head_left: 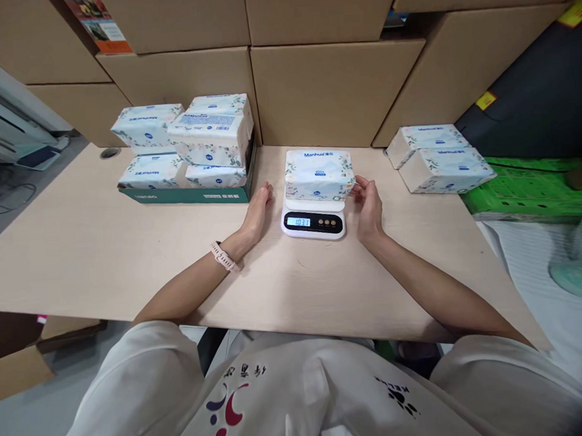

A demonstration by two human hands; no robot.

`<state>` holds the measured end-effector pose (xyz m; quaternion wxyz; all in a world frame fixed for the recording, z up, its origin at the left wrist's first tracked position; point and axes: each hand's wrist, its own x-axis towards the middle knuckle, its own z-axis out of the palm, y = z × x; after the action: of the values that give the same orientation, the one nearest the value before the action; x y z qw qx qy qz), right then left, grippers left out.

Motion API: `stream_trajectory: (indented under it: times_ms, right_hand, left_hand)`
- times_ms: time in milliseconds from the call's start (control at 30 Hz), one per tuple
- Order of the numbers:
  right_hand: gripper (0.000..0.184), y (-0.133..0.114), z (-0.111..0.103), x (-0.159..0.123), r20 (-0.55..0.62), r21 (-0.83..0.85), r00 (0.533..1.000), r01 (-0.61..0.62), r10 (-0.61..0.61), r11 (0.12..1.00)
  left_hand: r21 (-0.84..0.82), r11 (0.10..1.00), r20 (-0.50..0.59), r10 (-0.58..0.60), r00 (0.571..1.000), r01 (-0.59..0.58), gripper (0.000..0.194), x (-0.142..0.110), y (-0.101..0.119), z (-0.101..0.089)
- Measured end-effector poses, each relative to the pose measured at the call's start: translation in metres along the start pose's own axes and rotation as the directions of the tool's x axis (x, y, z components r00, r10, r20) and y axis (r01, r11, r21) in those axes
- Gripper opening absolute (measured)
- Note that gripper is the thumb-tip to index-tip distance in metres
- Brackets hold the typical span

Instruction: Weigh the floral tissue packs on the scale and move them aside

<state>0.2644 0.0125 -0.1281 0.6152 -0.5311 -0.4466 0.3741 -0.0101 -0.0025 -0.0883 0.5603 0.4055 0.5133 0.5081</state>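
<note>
A pack of tissues in white floral wrapping lies on a small white digital scale, whose lit display appears to read 1031. My right hand is just right of the pack, fingers loosely bent and fingertips at its right end; whether they touch it I cannot tell. To the left of the scale, my left hand rests on its edge on the table with fingers stretched out, apart from the scale and holding nothing. A pale pink wristband circles my left wrist.
Several tissue packs are stacked in a low green box at the left. Two more tissue packs sit at the right of the wooden table. Cardboard boxes form a wall behind. Green plastic crates stand beyond the right edge.
</note>
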Motion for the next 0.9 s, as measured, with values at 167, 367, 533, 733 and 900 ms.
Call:
stream_trajectory:
  times_ms: [167,367,533,733,900]
  right_hand:
    - [0.079,0.001,-0.001,0.000,0.007,-0.024,1.000,-0.007,0.007,1.000]
    - [0.076,0.000,-0.002,-0.002,0.008,-0.027,1.000,-0.022,0.022,0.999]
    - [0.080,-0.004,-0.003,-0.005,-0.004,-0.065,1.000,-0.010,0.010,0.998]
    - [0.082,-0.011,-0.001,-0.010,0.032,-0.042,0.999,-0.004,0.006,0.999]
    - [0.085,-0.017,0.000,-0.015,0.044,-0.041,0.998,0.049,-0.047,0.998]
  left_hand:
    - [-0.002,1.000,-0.003,0.008,1.000,-0.008,0.072,0.000,-0.001,-0.002]
    - [0.001,1.000,-0.004,-0.004,1.000,0.004,0.070,0.000,0.001,-0.001]
    - [-0.006,1.000,-0.001,-0.006,1.000,0.006,0.070,-0.001,0.002,-0.001]
    - [0.041,0.999,0.078,0.019,0.997,-0.022,0.071,-0.006,0.000,0.000]
    - [0.040,0.998,0.130,0.048,0.990,-0.054,0.075,-0.011,-0.003,0.002]
